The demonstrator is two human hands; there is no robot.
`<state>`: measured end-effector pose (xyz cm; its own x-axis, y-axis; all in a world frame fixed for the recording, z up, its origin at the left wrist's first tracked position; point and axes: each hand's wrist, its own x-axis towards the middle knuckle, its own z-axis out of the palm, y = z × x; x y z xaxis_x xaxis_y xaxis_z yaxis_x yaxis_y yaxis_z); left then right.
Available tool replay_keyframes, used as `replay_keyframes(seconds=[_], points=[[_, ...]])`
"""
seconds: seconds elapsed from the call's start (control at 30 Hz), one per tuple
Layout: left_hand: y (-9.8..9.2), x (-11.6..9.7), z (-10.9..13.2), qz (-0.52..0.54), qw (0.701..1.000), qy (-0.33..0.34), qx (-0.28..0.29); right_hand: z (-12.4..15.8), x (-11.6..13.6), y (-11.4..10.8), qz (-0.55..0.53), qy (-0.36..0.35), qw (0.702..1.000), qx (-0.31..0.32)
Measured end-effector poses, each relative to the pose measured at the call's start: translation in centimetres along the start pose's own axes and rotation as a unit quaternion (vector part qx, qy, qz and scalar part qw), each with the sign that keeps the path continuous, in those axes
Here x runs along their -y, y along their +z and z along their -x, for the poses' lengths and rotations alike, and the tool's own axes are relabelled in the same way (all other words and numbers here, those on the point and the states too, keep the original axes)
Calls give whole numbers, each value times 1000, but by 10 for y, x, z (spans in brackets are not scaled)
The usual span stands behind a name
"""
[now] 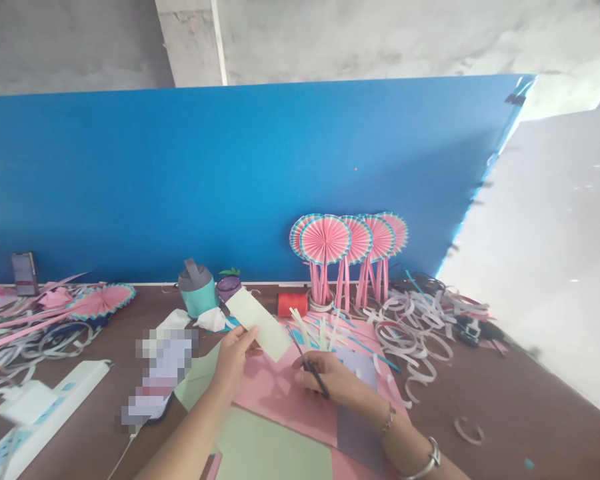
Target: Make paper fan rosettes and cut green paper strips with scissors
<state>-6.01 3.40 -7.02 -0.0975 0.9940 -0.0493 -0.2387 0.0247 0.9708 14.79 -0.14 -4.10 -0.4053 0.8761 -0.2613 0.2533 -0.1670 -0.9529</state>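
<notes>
My left hand [236,353] pinches a pale cream strip of paper [261,325] near its lower edge, thumb on top. In my right hand [333,381] is a pair of scissors [314,375] with dark handles, its blades pointing up beside the paper's right end. I cannot tell whether the blades touch the paper. Beneath both hands lie pink paper sheets [280,400], with a pale green sheet [275,443] in front and a purple-grey sheet [360,373] at the right. Narrow cream strips [325,331] and thin blue strips lie just beyond the scissors.
Pink pleated paper rosettes [326,239] with ribbon tails stand against the blue partition [205,167]. A red thread spool [292,305] and a teal cup [197,293] stand at the back. Curled white strips [415,327] spread right. A phone [160,380] and power strip [50,420] lie left.
</notes>
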Motion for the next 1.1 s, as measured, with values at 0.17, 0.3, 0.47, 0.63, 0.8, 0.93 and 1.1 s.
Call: replay_keyframes(seconds=[0.17, 0.3, 0.47, 0.63, 0.8, 0.93, 1.1], points=[[1, 0, 1, 18, 1000, -1, -1, 1, 1, -2, 22, -6, 1000, 11], [2, -2, 2, 14, 1000, 0, -1, 0, -4, -2, 15, -12, 1000, 20], [5, -4, 5, 1, 1000, -1, 4, -1, -5, -1, 16, -4, 1000, 25], [5, -3, 5, -6, 1000, -2, 4, -1, -4, -1, 27, 1, 999, 20], [4, -3, 5, -12, 1000, 0, 8, -3, -10, -2, 26, -6, 999, 20], [4, -3, 5, -13, 1000, -5, 4, -2, -9, -1, 27, -2, 1000, 15], [5, -4, 5, -13, 1000, -1, 8, -2, -8, -1, 28, 2, 1000, 14]])
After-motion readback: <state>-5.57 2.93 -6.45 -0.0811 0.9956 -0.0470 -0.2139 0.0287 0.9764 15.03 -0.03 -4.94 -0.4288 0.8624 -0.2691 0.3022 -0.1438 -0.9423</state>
